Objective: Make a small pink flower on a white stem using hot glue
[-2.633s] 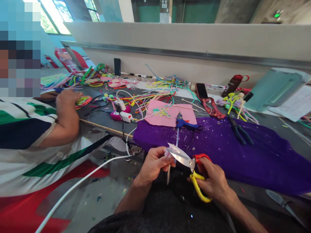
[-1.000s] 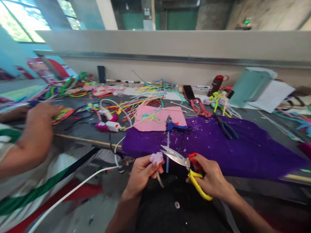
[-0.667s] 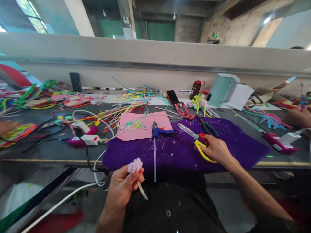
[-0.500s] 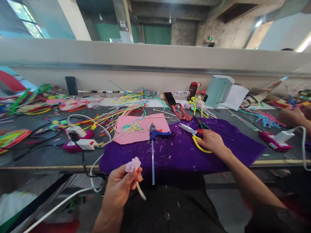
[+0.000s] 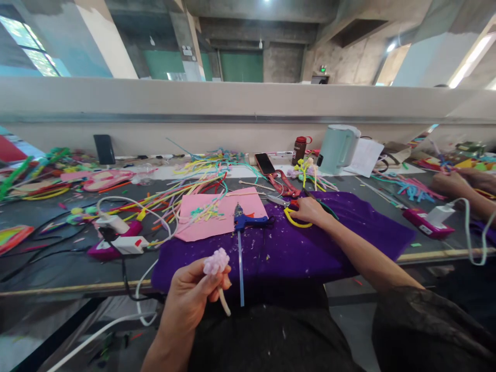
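Observation:
My left hand [image 5: 194, 289] is closed in a pinch on a small pale-purple fluffy flower [image 5: 216, 262], whose cream stem [image 5: 223, 302] points down below the fingers. It is held up in front of the table's near edge. Over the purple cloth [image 5: 248, 268], my right hand [image 5: 312, 212] is closed at the handles of a pair of scissors [image 5: 297, 222]. One yellow handle loop shows below the hand, and the blades point left toward the pink sheet. Between the hands lies a blue glue gun [image 5: 250, 222] with a clear glue stick [image 5: 241, 274] sticking out toward me.
A pink sheet [image 5: 186, 230] carries small cut bits. Behind it are loose pipe cleaners [image 5: 194, 175], a phone [image 5: 264, 164], a red-capped bottle [image 5: 299, 150] and a light-blue jug [image 5: 337, 150]. Power strips [image 5: 127, 245] with cables sit at left. Another person's hands [image 5: 451, 183] are at far right.
My right hand and the scissors have shifted left and slightly away from me across the purple cloth. My left hand keeps its hold on the flower. The camera view has shifted a little.

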A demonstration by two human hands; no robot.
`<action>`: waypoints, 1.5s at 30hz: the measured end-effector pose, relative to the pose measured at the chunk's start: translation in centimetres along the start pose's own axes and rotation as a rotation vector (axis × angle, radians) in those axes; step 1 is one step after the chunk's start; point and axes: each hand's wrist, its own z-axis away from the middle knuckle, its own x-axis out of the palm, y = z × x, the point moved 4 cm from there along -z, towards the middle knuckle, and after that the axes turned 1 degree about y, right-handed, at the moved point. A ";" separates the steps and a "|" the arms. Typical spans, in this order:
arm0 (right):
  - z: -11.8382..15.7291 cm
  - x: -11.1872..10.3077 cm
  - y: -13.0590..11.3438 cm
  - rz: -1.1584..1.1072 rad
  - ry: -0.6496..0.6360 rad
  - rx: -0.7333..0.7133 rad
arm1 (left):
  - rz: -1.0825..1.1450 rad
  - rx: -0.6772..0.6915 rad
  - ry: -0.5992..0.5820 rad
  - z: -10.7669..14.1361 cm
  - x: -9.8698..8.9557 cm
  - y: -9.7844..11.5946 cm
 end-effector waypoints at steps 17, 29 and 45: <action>1.9 -2.8 8.6 0.009 0.187 0.176 | -0.039 -0.041 0.055 -0.3 0.9 -1.2; 1.0 1.5 9.0 0.017 -0.004 0.155 | 0.022 -0.032 -0.077 0.0 1.0 -3.1; 1.3 3.1 14.5 -0.446 0.219 0.361 | 0.131 -0.117 -0.016 0.6 0.2 -5.2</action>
